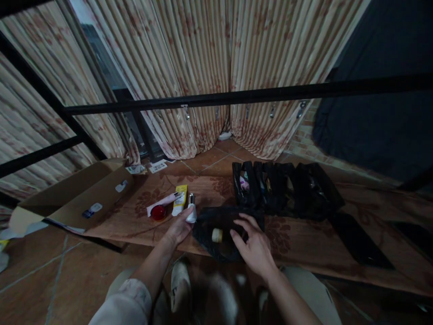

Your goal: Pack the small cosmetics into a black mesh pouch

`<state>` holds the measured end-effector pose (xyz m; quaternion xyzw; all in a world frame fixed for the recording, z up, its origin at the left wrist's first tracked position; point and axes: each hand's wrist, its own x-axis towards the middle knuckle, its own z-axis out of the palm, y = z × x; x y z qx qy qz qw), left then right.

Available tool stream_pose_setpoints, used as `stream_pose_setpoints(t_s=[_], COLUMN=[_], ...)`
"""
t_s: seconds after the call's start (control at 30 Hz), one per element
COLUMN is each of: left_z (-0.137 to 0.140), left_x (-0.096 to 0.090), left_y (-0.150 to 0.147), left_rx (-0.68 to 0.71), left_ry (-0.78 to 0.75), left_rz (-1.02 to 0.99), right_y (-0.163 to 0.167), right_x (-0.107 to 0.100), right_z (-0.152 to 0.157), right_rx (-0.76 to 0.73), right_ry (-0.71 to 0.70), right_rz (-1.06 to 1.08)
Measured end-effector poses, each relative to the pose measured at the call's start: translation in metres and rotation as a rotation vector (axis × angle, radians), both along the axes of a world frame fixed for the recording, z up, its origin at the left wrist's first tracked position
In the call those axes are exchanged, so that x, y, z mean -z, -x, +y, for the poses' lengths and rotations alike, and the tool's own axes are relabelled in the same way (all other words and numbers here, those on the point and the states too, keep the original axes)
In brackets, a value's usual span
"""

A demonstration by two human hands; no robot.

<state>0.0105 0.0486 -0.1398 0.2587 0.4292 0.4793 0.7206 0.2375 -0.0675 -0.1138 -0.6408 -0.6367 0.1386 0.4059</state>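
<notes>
My left hand (181,227) is closed around a small white bottle (191,215) with a shiny silver top, standing at the near edge of the cloth. Over a dark, see-through bag (225,219) my right hand (254,246) hovers with fingers apart, holding nothing. A small pale jar (217,235) lies on or in that bag, between both hands; which one I cannot tell. Left of the white bottle lie a yellow and white tube (180,200), a pale pink tube (163,203) and a round red container (158,212).
Several black pouches (267,187) with things inside stand in a row at the back right. A dark flat panel (360,241) lies right of them. An open cardboard box (91,198) is at the left. A black metal bar (216,99) crosses before the curtains (203,49).
</notes>
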Motion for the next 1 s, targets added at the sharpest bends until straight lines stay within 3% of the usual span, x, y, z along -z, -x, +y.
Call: stream_pose_setpoints(t_s=[0.23,0.47,0.63,0.73,1.0], left_z=[0.045,0.063,0.068,0.067,0.064], left_x=[-0.023,-0.045,-0.057,-0.061,-0.062], left_y=[-0.018,-0.009,0.011,0.023,0.025], left_rx=[0.043,-0.024,-0.101,-0.145,-0.079], left_ry=[0.021,-0.034,-0.22,-0.35,-0.405], left_rz=[0.021,0.032,0.285,0.405,0.496], right_y=[0.009,0.036,0.061,0.065,0.041], right_x=[0.004,-0.007,-0.013,-0.014,-0.021], right_z=[0.003,0.051,0.078,0.078,0.059], right_rx=[-0.006,-0.052,-0.091,-0.128,-0.208], right_ry=[0.069,0.036,-0.051,-0.054,-0.146], right_rz=[-0.101,0.047,0.162,0.215,0.177])
